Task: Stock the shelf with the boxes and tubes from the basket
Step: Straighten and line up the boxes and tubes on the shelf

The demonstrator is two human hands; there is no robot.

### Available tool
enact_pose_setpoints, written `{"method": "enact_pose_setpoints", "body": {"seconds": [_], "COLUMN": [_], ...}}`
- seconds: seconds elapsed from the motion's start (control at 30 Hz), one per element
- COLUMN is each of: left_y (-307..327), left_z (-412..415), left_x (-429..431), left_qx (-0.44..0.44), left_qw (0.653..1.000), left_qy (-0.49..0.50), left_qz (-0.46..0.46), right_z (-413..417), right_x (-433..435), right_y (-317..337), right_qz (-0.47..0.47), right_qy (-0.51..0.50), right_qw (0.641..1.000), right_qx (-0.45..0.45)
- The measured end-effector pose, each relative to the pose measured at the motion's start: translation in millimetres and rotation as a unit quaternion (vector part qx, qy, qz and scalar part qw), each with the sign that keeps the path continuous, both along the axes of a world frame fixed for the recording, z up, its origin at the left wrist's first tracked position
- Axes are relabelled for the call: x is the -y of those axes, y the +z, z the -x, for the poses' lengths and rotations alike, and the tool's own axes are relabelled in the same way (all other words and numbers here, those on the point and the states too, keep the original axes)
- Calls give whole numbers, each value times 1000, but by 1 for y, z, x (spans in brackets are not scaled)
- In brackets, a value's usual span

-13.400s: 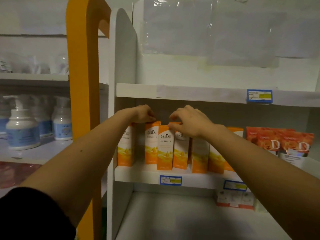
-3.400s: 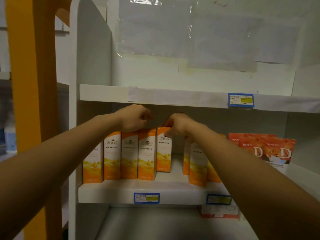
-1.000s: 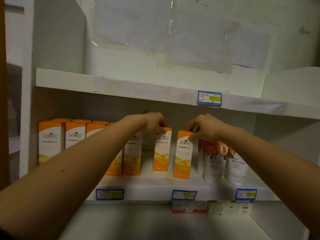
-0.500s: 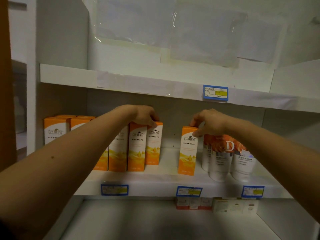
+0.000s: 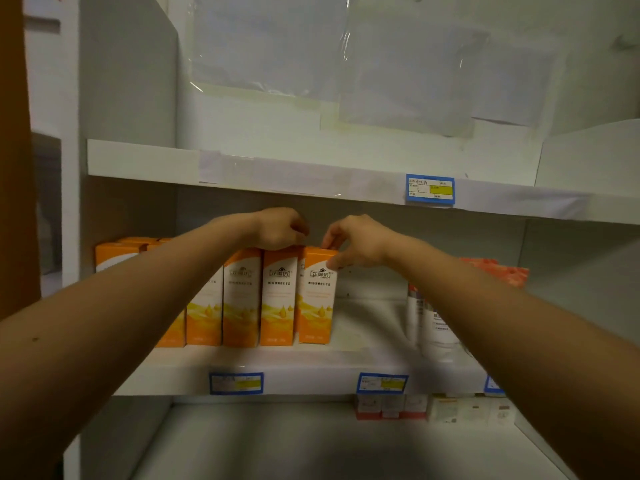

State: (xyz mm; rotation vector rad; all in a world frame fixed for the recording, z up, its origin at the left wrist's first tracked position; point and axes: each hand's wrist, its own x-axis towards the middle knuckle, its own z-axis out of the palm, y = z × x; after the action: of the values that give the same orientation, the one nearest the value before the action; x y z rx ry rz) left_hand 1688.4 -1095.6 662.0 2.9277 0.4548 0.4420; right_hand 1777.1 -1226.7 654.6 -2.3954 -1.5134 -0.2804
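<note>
A row of upright orange-and-white boxes [image 5: 242, 296] stands on the middle shelf [image 5: 311, 375] of a white unit. My right hand [image 5: 356, 242] pinches the top of the rightmost box [image 5: 315, 296], which stands against its neighbour. My left hand [image 5: 280, 228] rests with curled fingers on the tops of the boxes just left of it. White tubes with orange caps [image 5: 429, 323] stand further right, partly hidden by my right forearm. The basket is out of view.
A bare stretch of shelf lies between the boxes and the tubes. The upper shelf [image 5: 277, 171] carries a blue price tag [image 5: 429, 189]. Small boxes [image 5: 433, 408] sit at the back of the bottom shelf. An orange post [image 5: 14, 168] stands at far left.
My right hand has slid the separate box leftward until it joins the row. My left hand stayed on the row's tops. A gap has opened beside the tubes.
</note>
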Motion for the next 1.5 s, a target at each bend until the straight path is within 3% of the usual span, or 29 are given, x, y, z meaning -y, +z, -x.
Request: {"method": "enact_pose_setpoints", "body": {"seconds": [0.23, 0.4, 0.67, 1.03, 1.33, 1.5], "left_y": [3, 1, -9, -27, -32, -15], "left_z": [7, -2, -30, -77, -88, -67], "left_x": [8, 18, 51, 124, 138, 124], "left_qx": [35, 56, 111, 133, 160, 147], "left_qw": [999, 997, 989, 977, 978, 980], "left_qy": [-27, -49, -102, -161, -128, -118], "left_qz": [13, 11, 13, -49, 32, 60], "right_z": [2, -1, -33, -66, -79, -86], "right_x": [-9, 11, 100, 152, 172, 186], "right_y": [-15, -17, -3, -9, -8, -16], "right_qz": [-35, -4, -36, 23, -8, -7], "right_qy": [-12, -8, -93, -177, -222, -240], "right_qw": [999, 999, 993, 980, 966, 966], "right_qx": [-16, 36, 56, 86, 135, 99]}}
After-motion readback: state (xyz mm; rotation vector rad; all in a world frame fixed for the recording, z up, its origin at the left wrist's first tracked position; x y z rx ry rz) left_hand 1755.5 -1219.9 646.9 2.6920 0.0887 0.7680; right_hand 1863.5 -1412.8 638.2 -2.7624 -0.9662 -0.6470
